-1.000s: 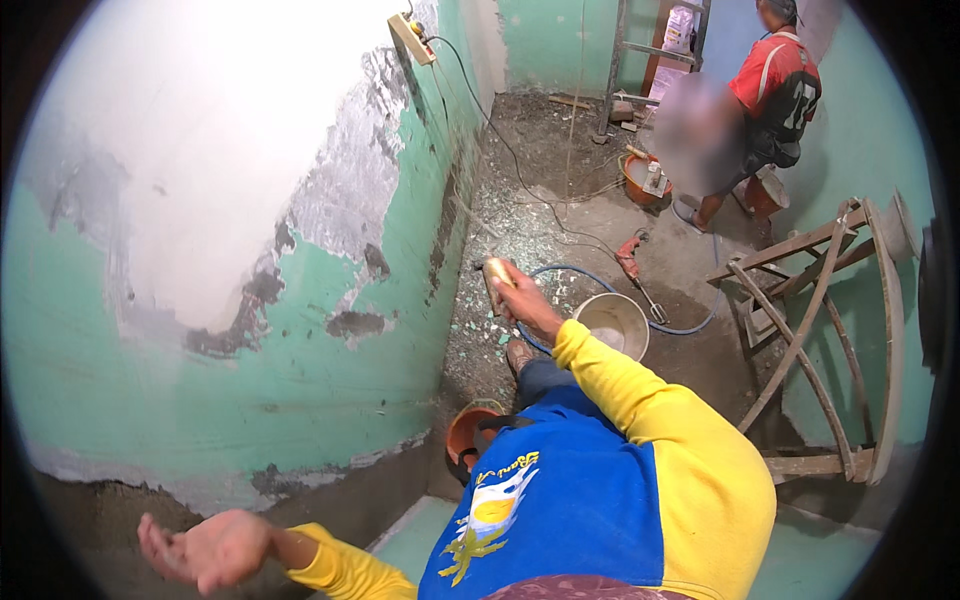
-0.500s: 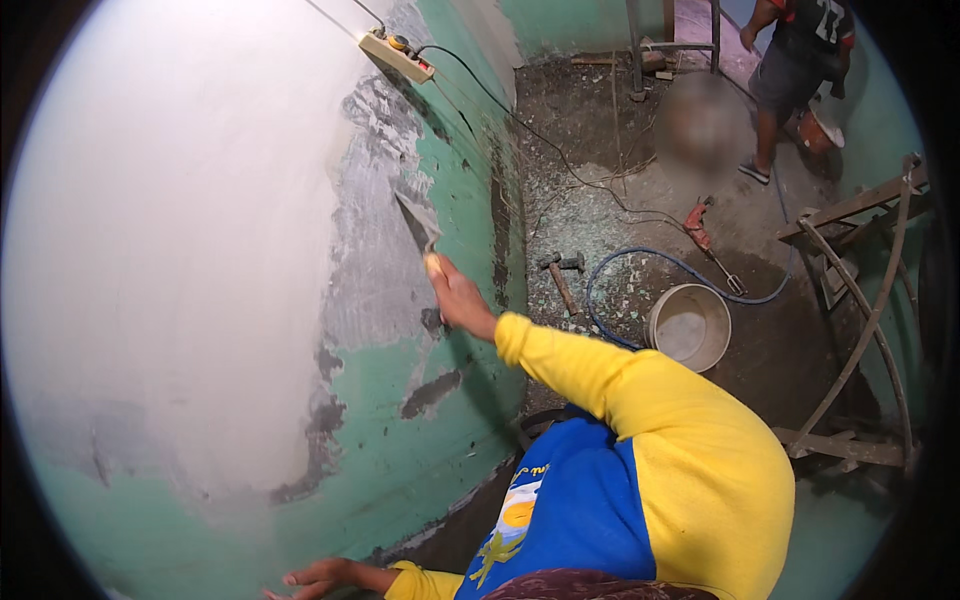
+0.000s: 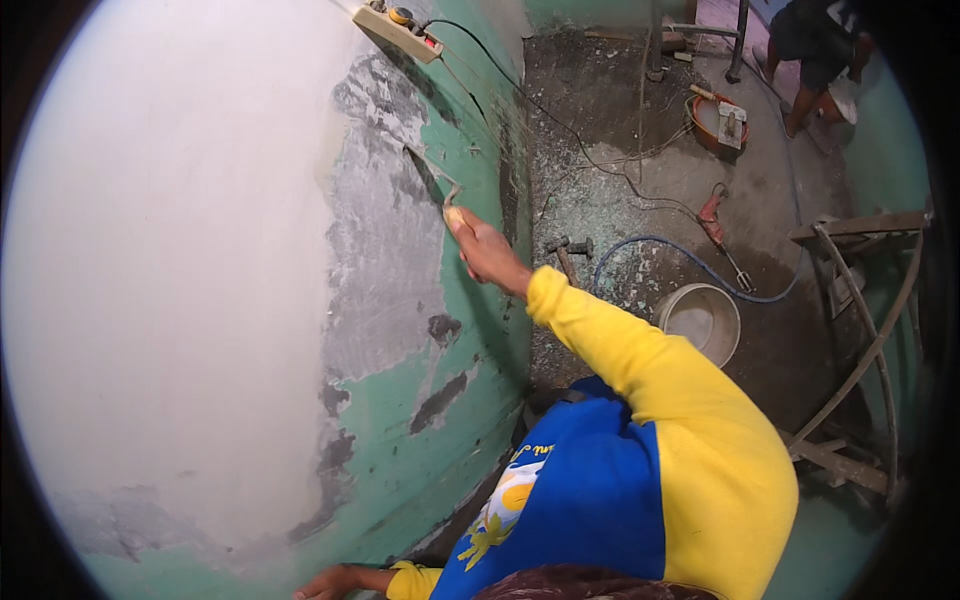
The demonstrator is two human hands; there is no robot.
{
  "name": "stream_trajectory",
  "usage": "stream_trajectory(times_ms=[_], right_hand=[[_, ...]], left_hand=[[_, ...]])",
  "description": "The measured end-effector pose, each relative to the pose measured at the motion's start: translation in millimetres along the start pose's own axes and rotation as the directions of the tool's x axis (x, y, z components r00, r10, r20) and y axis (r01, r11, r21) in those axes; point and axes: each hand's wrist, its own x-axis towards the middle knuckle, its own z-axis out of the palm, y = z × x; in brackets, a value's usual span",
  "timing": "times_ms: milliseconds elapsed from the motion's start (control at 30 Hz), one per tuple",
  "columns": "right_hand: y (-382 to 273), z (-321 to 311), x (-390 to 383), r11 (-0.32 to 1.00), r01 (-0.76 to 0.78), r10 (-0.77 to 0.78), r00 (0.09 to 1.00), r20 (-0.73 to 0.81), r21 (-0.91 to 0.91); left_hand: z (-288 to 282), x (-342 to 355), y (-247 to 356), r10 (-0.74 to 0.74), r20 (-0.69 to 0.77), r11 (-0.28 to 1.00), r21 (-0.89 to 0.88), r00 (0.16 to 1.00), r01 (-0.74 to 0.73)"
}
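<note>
My right hand (image 3: 490,248) is closed round the handle of a pointed trowel (image 3: 432,174). Its blade is against, or very close to, the patchy wall (image 3: 375,250), over a grey scraped strip between smooth white plaster and green paint. The exact contact is hard to see. Low in the picture, my left hand (image 3: 328,583) is beside the lower green part of the wall, holding nothing visible. Its fingers look stretched out, though the picture's lower edge cuts off part of them.
A power strip (image 3: 398,32) with cords hangs high on the wall. On the floor are a hammer (image 3: 568,256), a red power mixer (image 3: 712,218), a pale bucket (image 3: 703,322), a blue hose (image 3: 640,240) and an orange bucket (image 3: 718,125). Wooden frames (image 3: 865,345) stand right; another person (image 3: 815,60) is far right.
My right hand and the trowel have moved up and slightly right along the wall. My left hand is lower in view. The other person has moved farther off, and the view has shifted a little.
</note>
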Motion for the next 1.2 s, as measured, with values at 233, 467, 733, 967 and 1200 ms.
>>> stream_trajectory(times_ms=[233,467,733,967,1200], right_hand=[[-32,0,-13,0.994,-0.045,0.048,0.999,0.022,-0.103],[-8,20,-30,0.98,0.083,-0.087,0.996,-0.011,-0.18],[-50,25,-29,0.968,0.183,-0.184,0.983,0.01,-0.172],[-17,62,-49,0.866,0.422,-0.458,0.884,-0.088,-0.268],[-37,48,-11,0.978,0.101,-0.105,0.994,-0.011,-0.184]], left_hand=[[-7,6,-8,0.073,0.004,0.988,0.135,0.997,-0.073],[-9,6,-12,0.122,0.016,0.967,0.222,0.992,-0.122],[-12,4,-22,0.071,0.048,0.96,0.268,0.996,-0.082],[-5,8,8,0.077,0.002,0.97,0.229,0.997,-0.075],[-7,15,13,0.116,0.011,0.957,0.265,0.993,-0.115]])
